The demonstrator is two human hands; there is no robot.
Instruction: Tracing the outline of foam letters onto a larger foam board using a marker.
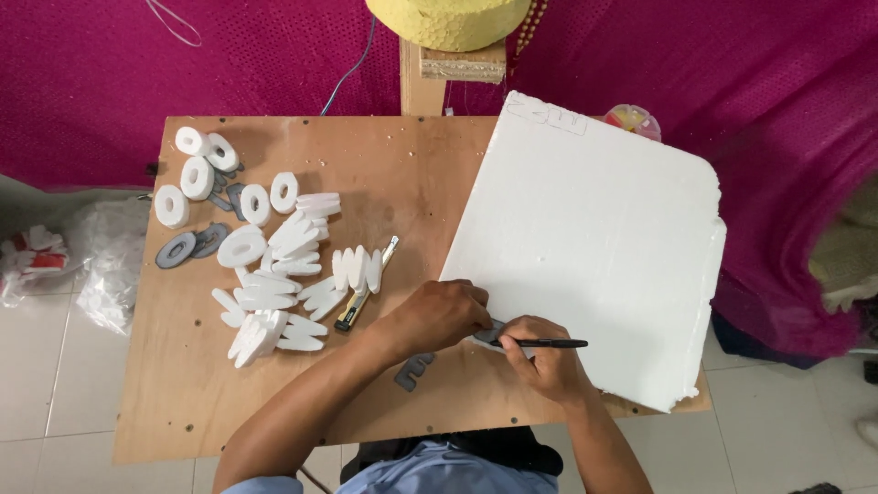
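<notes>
A small grey template piece point(487, 333) lies at the near left corner of a white foam sheet point(594, 238), pinned flat under the fingers of the left hand point(444, 316). The right hand point(540, 359) is closed around a black pen point(549, 344), its tip against the template's edge. The sheet rests on a wooden board point(201, 384). Another grey template point(413, 371) lies just below the left wrist, a yellow utility knife point(366, 297) to the left, and white foam cut-outs point(265, 265) beyond.

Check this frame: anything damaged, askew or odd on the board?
The white foam sheet lies skewed, overhanging the wooden board on the right; its lower right edge is ragged. A grey cut-out letter lies apart from the pile of foam letters.
</notes>
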